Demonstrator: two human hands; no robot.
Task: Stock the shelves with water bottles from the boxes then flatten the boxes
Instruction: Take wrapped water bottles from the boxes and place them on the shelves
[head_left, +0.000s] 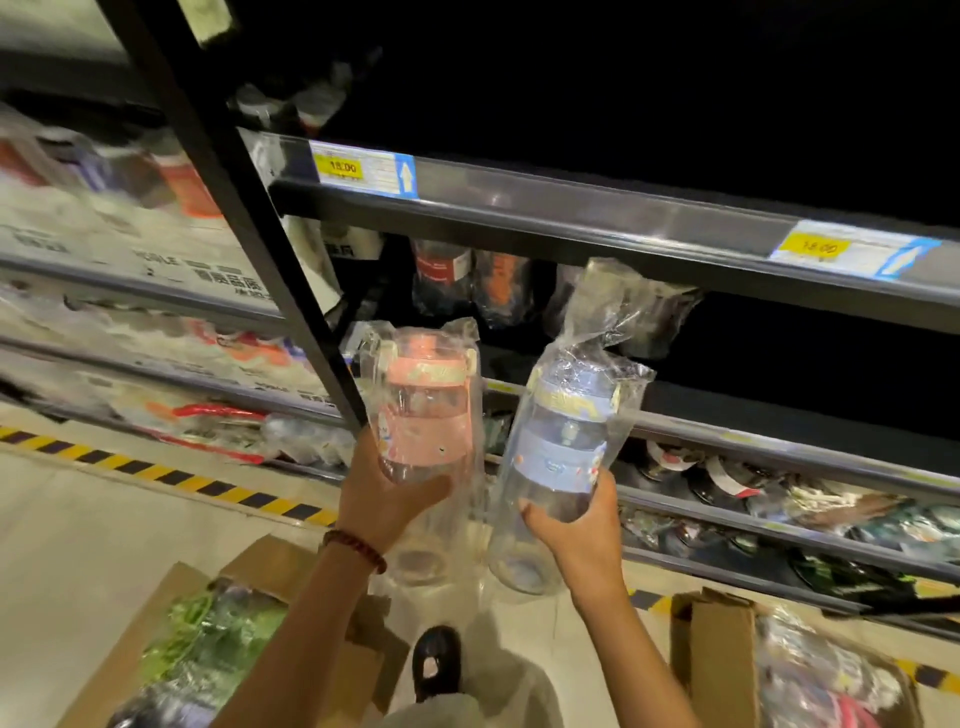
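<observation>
Stocking is underway: left hand (387, 501) grips pink bottle (426, 415), right hand (576, 530) grips blue bottle (561, 447); next, probably seat both upright on the shelf (571, 218).

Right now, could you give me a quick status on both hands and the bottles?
Left hand grips pink bottle. Right hand grips blue bottle. Both raised at shelf; black upright post close by the pink one.
</observation>
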